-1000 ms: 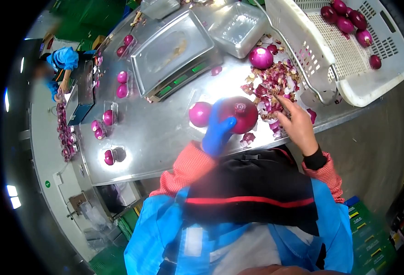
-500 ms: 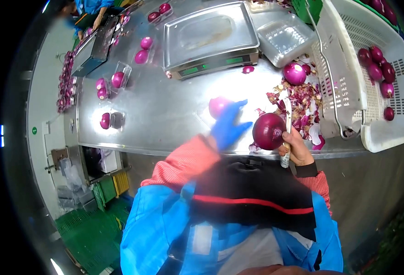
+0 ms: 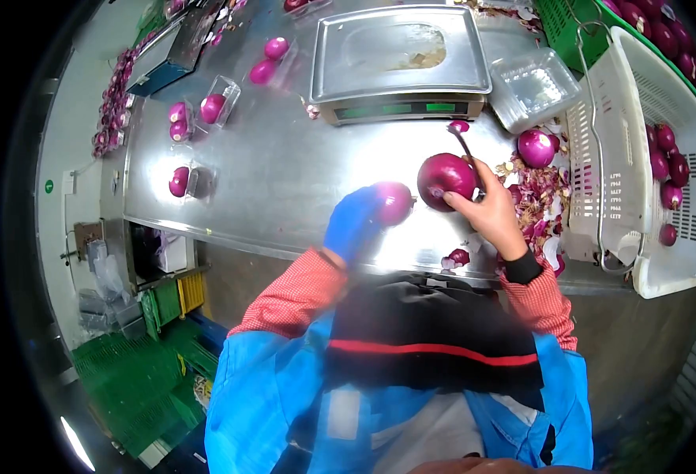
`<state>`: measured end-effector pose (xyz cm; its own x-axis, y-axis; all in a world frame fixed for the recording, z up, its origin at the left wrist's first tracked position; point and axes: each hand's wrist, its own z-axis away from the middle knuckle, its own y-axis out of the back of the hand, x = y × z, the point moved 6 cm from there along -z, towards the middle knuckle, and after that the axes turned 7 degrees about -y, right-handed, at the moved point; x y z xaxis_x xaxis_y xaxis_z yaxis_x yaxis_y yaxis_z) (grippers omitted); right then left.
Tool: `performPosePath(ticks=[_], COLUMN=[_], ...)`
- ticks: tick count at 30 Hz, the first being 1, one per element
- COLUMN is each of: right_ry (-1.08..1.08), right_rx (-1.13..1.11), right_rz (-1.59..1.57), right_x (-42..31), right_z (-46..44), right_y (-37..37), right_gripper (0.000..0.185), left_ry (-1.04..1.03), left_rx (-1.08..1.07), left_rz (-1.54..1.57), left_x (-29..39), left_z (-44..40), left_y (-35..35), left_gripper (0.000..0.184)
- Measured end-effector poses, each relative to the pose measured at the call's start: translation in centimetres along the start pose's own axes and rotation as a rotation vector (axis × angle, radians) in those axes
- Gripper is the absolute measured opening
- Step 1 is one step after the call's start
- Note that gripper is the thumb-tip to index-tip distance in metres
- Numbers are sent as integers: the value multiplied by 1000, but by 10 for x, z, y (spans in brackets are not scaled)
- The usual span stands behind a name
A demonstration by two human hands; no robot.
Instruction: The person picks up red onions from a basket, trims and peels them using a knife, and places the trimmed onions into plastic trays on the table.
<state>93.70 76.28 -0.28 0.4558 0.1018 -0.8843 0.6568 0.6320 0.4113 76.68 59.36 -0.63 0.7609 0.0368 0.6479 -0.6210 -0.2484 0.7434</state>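
Note:
My right hand [image 3: 494,213], bare, grips a large dark red onion [image 3: 445,182] and a knife [image 3: 464,144], whose dark thin end points up and away. My left hand [image 3: 351,225], in a blue glove, is curled against the left side of a peeled, bright purple onion [image 3: 395,203] low over the steel table; motion blurs its fingers. Beside my right hand lie a heap of onion skins [image 3: 539,197] and another peeled onion [image 3: 536,148]. A small dark red onion piece [image 3: 459,257] lies near the table's front edge.
A scale [image 3: 403,63] stands at the back, with clear plastic trays [image 3: 537,88] to its right. On the right, a white basket [image 3: 600,158] holds several onions, near a green crate [image 3: 561,31]. Packed onions in trays [image 3: 220,101] sit to the left.
My left hand has drawn back to the left side of the peeled onion. My right hand has raised the dark onion and knife farther over the table, and the knife has turned. The view has shifted.

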Motion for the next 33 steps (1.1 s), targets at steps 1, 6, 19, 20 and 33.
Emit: performPosePath(ticks=[1, 6, 19, 20, 33], right_ry=[35, 244, -188, -208, -41], right_rx=[-2, 98, 63, 39, 89], right_rz=[84, 648, 30, 63, 230], right_x=[-13, -21, 55, 61, 37], right_z=[-4, -20, -38, -39, -29], right_y=[-6, -54, -25, -28, -45], right_gripper=[65, 59, 28, 29, 28], left_ry=[-23, -240, 524, 598, 583], left_rx=[16, 172, 128, 63, 171], left_rz=[-5, -89, 184, 262, 522], left_x=[-5, -26, -58, -61, -94], left_z=[4, 21, 9, 4, 16], left_y=[-5, -20, 12, 11, -33], left_gripper=[42, 43, 31, 31, 23])
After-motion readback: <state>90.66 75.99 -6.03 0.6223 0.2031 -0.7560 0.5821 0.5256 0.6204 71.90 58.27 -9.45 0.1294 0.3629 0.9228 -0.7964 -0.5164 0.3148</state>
